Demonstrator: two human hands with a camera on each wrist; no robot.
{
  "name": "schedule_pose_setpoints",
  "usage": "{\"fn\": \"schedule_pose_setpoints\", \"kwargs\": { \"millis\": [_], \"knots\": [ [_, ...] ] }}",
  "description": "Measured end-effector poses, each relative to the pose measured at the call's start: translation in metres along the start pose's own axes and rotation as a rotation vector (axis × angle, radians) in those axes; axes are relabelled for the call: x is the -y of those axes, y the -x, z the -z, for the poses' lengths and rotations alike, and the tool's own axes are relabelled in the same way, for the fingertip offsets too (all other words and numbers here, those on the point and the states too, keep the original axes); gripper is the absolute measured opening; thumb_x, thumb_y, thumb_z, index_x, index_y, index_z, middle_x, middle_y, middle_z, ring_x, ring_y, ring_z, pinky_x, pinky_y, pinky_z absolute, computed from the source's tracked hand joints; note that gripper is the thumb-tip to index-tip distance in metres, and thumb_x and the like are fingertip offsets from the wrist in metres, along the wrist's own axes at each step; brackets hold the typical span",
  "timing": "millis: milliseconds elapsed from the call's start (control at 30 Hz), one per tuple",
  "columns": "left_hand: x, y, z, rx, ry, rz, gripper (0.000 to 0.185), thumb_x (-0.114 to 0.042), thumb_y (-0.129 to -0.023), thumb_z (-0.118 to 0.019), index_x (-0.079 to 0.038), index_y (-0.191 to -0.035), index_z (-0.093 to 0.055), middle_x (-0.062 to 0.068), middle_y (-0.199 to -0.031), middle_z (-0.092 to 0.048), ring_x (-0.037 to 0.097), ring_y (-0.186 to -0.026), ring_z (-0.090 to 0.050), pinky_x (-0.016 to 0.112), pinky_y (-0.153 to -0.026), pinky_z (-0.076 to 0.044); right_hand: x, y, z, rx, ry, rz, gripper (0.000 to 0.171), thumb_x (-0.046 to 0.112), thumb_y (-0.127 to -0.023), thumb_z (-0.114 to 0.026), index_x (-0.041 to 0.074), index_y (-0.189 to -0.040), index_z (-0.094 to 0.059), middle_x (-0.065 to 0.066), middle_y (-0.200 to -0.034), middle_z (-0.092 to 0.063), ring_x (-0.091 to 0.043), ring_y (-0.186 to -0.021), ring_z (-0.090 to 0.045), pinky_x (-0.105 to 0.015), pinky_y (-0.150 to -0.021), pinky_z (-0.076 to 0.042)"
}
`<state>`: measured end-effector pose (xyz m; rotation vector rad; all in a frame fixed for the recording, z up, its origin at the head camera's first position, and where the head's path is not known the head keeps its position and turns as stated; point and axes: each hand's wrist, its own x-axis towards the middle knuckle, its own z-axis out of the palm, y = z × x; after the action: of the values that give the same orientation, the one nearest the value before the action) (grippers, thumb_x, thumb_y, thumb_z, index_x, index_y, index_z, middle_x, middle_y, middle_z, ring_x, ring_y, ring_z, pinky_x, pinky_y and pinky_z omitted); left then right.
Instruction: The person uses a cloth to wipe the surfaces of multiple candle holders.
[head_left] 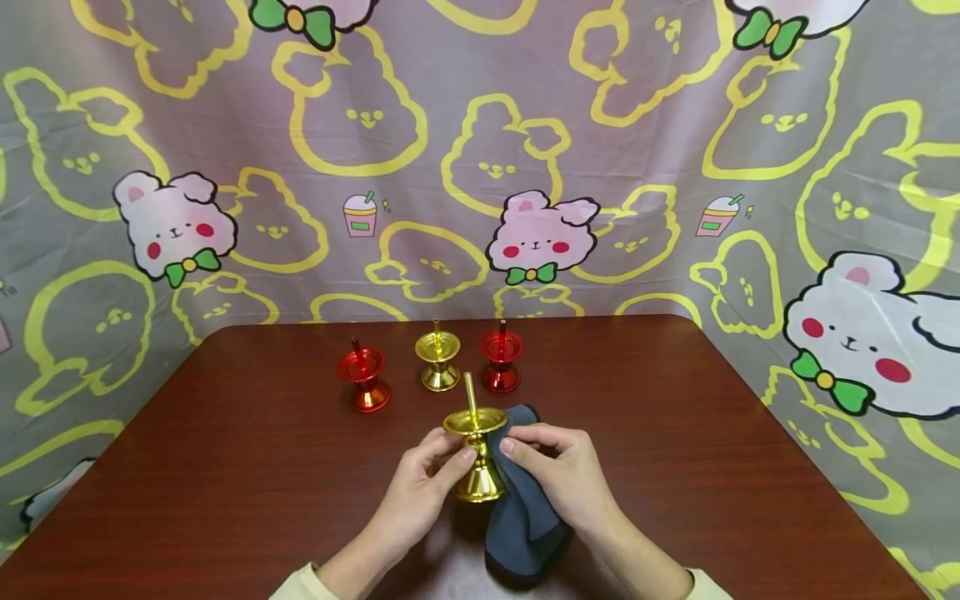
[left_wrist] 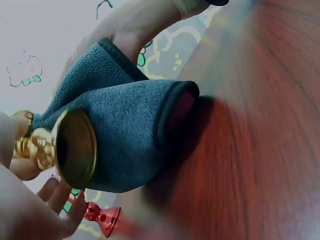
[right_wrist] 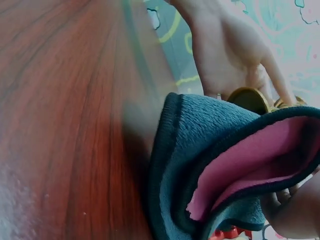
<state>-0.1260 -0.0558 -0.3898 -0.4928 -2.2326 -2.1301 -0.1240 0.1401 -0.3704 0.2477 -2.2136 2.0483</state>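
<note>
Lifted over the near part of the table is a shiny gold candle holder [head_left: 481,482] with a dish top and a thin upright stem. My left hand [head_left: 426,483] grips it by the narrow waist, thumb in front. A blue-grey cloth [head_left: 525,508] with dark edging hangs from my right hand [head_left: 573,479], pinched between thumb and fingers against the holder's right side. In the right wrist view the cloth's folded side shows a pink face [right_wrist: 240,165]. From the left wrist, the holder's hollow base [left_wrist: 76,149] faces the camera, beside the cloth.
Farther back on the brown table [head_left: 247,467] stand a red candle holder [head_left: 367,392] on the left, a gold one [head_left: 439,375] in the middle and another red one [head_left: 501,375] on the right. A patterned curtain [head_left: 450,125] surrounds the table's back and sides.
</note>
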Motion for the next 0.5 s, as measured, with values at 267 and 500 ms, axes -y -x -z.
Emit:
{"fn": "schedule_pose_setpoints", "kwargs": {
  "millis": [267, 500],
  "knots": [
    [-0.006, -0.0057, -0.0067, -0.228, 0.13, 0.129, 0.029, -0.006, -0.082, -0.082, 0.005, -0.107, -0.072, 0.007, -0.093, -0.07, 0.014, -0.082, -0.066, 0.024, -0.069, -0.053, -0.0008, 0.0052, -0.0064, 0.026, -0.027, 0.073, 0.019, 0.003, -0.084, -0.079, -0.004, -0.102, -0.076, -0.012, -0.087, -0.074, -0.012, -0.077, -0.068, -0.025, -0.068, -0.056],
    [-0.0042, -0.005, -0.0053, -0.245, 0.205, 0.158, 0.023, -0.001, -0.08, -0.082, 0.009, -0.097, -0.069, 0.006, -0.08, -0.07, 0.012, -0.072, -0.065, 0.023, -0.064, -0.052, 0.0016, 0.0077, -0.0061, -0.021, -0.025, 0.037, 0.016, 0.003, -0.084, -0.079, -0.001, -0.1, -0.077, -0.011, -0.087, -0.074, -0.013, -0.076, -0.067, -0.024, -0.066, -0.055]
  ]
}}
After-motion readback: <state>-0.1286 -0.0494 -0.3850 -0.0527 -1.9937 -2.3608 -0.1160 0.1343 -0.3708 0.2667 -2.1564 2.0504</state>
